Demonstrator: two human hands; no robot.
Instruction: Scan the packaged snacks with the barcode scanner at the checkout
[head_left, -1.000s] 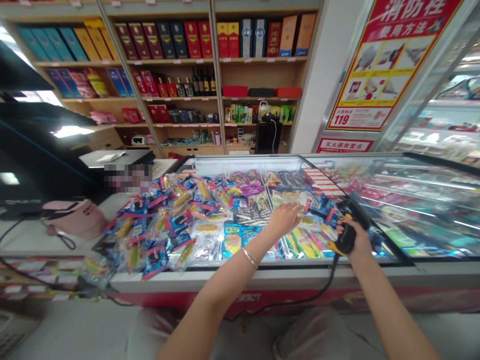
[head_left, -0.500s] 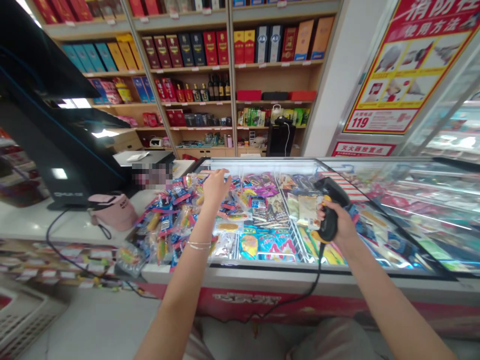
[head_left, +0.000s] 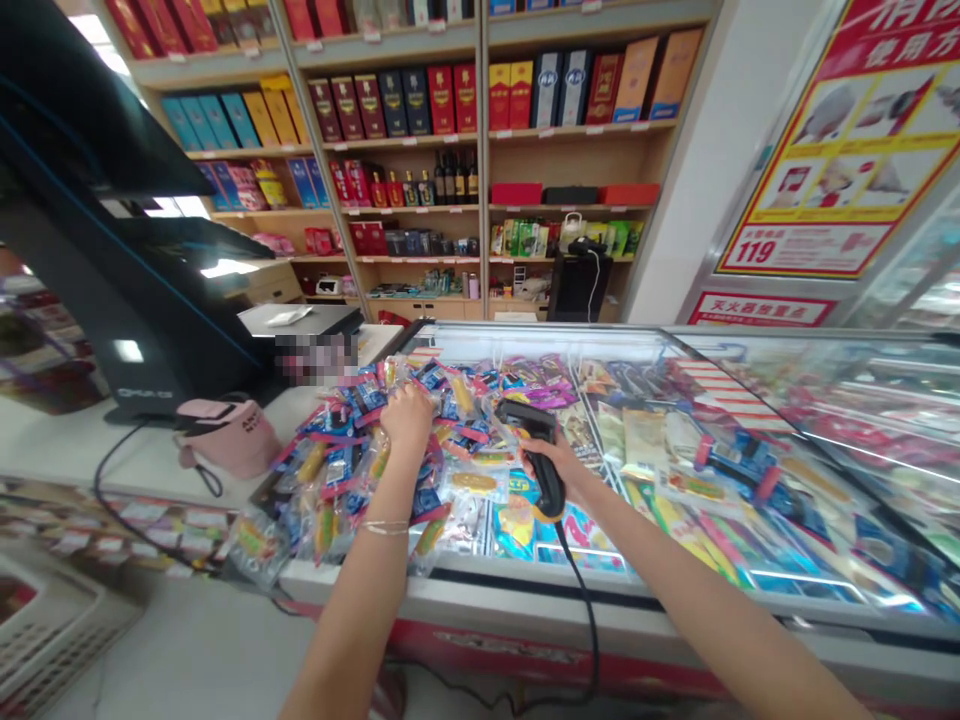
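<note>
My left hand [head_left: 407, 418] rests on a heap of plastic-wrapped snack packets [head_left: 352, 480], its fingers curled down among them. The heap lies on the glass lid of a chest freezer [head_left: 622, 345], with a thin bracelet on my wrist. My right hand [head_left: 561, 472] grips a black handheld barcode scanner [head_left: 541, 455] with yellow trim. Its head points toward the heap, a short way from the packets, and its black cord [head_left: 577, 600] hangs down over the freezer's front edge. Under the lid, more colourful packets show through the glass.
A pink cap [head_left: 229, 440] lies on the white counter [head_left: 97, 465] beside a black till stand [head_left: 112, 300]. Wooden shelves [head_left: 420, 165] of boxed liquor stand behind. A red-and-yellow fire safety poster [head_left: 840, 150] hangs at right, and a wire basket [head_left: 52, 640] sits at lower left.
My left hand has come down from the far end of the heap onto its middle. My right hand has carried the scanner leftward toward the heap, and the view has shifted slightly.
</note>
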